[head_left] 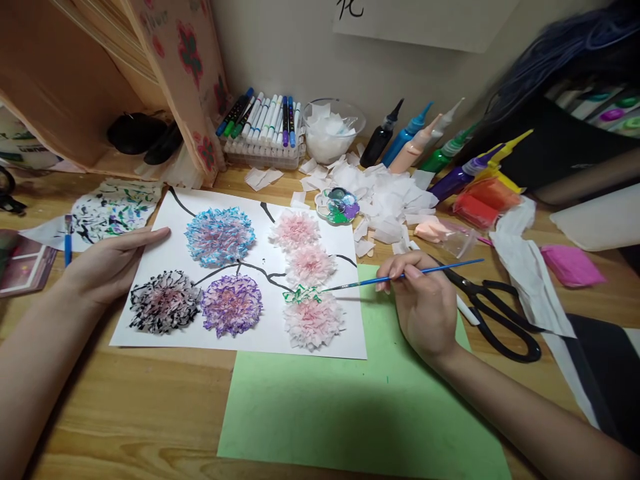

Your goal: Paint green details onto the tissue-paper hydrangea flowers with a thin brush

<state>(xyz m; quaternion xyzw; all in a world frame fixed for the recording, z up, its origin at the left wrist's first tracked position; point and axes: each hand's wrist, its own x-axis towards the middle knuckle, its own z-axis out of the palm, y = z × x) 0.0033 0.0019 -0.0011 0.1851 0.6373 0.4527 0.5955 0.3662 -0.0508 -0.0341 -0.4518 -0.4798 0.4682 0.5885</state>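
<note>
My left hand grips the left edge of a white sheet of paper, thumb on top and the fingers hidden beneath. Ruffled paper flowers stand on the sheet: a blue-tipped flower, a black-tipped flower, a purple-tipped flower and several pale pink ones down the right side. Black painted branches run between them. My right hand pinches a thin blue paintbrush. Its tip meets the green-edged petals at the top of the lowest pink flower.
Behind the sheet are a paint palette, scattered white paper scraps, a glass bowl and boxed markers. Paint bottles stand at the back right. Black scissors lie right of my right hand. Green paper lies underneath.
</note>
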